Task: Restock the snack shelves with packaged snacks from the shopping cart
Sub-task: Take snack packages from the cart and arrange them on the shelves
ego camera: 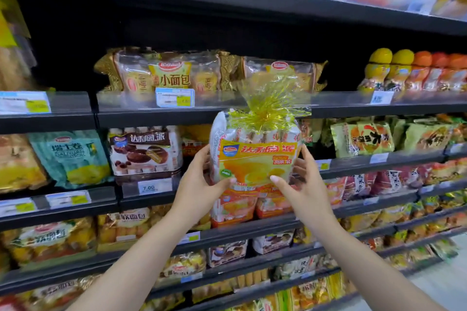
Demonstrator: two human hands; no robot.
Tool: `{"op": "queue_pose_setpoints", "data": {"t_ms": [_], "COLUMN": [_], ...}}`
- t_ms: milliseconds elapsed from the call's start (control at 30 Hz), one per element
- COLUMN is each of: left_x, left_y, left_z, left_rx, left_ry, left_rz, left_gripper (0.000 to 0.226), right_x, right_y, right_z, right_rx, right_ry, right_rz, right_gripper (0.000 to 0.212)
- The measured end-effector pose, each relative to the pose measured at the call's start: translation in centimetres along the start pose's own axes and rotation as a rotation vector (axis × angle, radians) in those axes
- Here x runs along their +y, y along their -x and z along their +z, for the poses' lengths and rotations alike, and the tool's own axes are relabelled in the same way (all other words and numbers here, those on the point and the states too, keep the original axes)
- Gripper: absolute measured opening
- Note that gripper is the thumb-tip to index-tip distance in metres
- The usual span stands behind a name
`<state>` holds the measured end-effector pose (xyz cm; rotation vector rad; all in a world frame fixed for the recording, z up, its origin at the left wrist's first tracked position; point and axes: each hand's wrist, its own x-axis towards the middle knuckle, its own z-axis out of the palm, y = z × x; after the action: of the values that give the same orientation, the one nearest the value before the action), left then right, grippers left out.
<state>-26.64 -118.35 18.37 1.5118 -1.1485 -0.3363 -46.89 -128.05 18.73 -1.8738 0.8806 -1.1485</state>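
Both bare forearms reach up from the bottom edge of the view. The left hand (195, 184) holds the left side of a yellow pie bag (255, 154), its grip curled round the bag with the thumb across the lower front and the fingers behind. The right hand (307, 184) holds the right side the same way, thumb pressed on the front near the bottom corner. The bag stands upright in the air in front of the shelves, its gathered yellow cellophane top (265, 98) rising past the front edge of the bread shelf (151, 118). Behind it, on the shelf below, orange pie bags (232, 207) lie stacked. Left of it sits a brown chocolate pie bag (145, 150) above a price tag (149, 187). Farther back, small bread bags (169, 73) line the bread shelf.
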Motion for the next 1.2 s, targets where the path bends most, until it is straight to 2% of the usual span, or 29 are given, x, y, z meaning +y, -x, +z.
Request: {"op": "queue_pose_setpoints", "data": {"t_ms": [433, 600, 700, 867, 1033, 1200], "left_x": [-3.2, -4.5, -5.1, -4.8, -4.9, -4.4], "left_y": [-6.7, -7.2, -7.6, -8.8, -10.2, -11.7], "left_z": [10.1, 12.3, 13.1, 13.8, 13.5, 13.2], "left_rx": [0.247, 0.266, 0.273, 0.272, 0.281, 0.262], "left_ry": [-0.059, -0.055, -0.09, -0.187, -0.375, -0.391], "left_rz": [0.037, 0.011, -0.065, -0.165, -0.174, -0.223], "left_gripper": [0.067, 0.052, 0.046, 0.054, 0.051, 0.046], "right_x": [8.0, 10.8, 12.5, 14.0, 14.7, 14.4], "right_y": [-10.2, -12.7, -13.8, -15.5, -17.5, -19.0], "right_z": [-3.8, -4.2, -4.0, -3.5, -2.5, -1.5], "right_rx": [-0.063, -0.148, -0.197, -0.213, -0.204, -0.191], "right_ry": [-0.096, -0.128, -0.106, -0.031, 0.066, 0.175], "right_rz": [-0.132, -0.122, -0.089, 0.004, 0.031, 0.021], "right_gripper": [0.064, 0.055, 0.051, 0.055, 0.06, 0.055]}}
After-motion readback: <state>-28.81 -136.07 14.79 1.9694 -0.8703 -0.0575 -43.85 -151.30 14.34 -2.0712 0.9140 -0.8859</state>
